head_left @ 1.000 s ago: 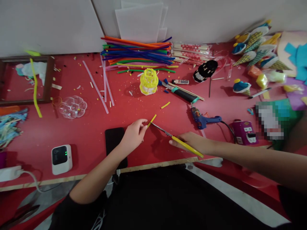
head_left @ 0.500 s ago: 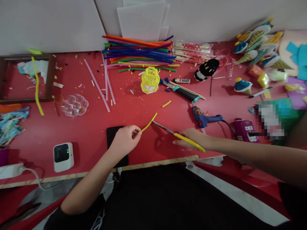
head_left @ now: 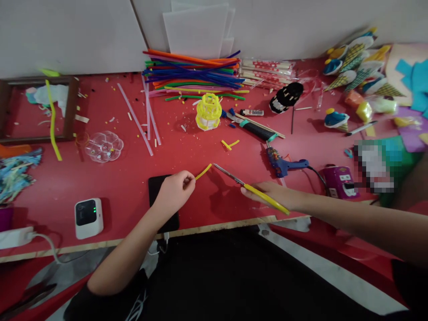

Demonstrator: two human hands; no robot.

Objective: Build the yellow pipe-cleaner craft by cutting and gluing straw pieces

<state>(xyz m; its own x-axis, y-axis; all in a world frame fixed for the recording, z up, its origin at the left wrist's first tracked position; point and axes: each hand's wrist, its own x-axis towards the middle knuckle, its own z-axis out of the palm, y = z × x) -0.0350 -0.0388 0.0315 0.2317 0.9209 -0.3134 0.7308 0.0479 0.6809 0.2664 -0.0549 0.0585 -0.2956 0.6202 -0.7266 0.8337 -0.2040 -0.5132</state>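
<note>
Pinched in the fingers of my left hand point(head_left: 176, 191) is a short yellow pipe cleaner point(head_left: 203, 171), its free end pointing up and right. My right hand point(head_left: 267, 194) grips yellow-handled scissors point(head_left: 239, 180). Their blade tips are beside the pipe cleaner's free end, and the blades look closed. Beyond them, cut yellow pieces point(head_left: 230, 145) lie crossed on the red table point(head_left: 187, 151). A small yellow and white lantern-shaped craft point(head_left: 209, 112) stands farther back. Part of a black phone point(head_left: 163, 223) lies under my left hand and wrist.
Right of centre lie a blue glue gun point(head_left: 282, 165), a black-handled cutter point(head_left: 257, 131) and a purple power socket point(head_left: 341, 182). Bundled coloured pipe cleaners point(head_left: 197, 71) line the back. A white device point(head_left: 88, 218), clear palette point(head_left: 104, 147) and brown frame point(head_left: 70, 111) are at left.
A piece has been snipped from the yellow pipe cleaner and now lies across the other cut piece. The strip in my left hand is shorter. The scissor blades have come away from it.
</note>
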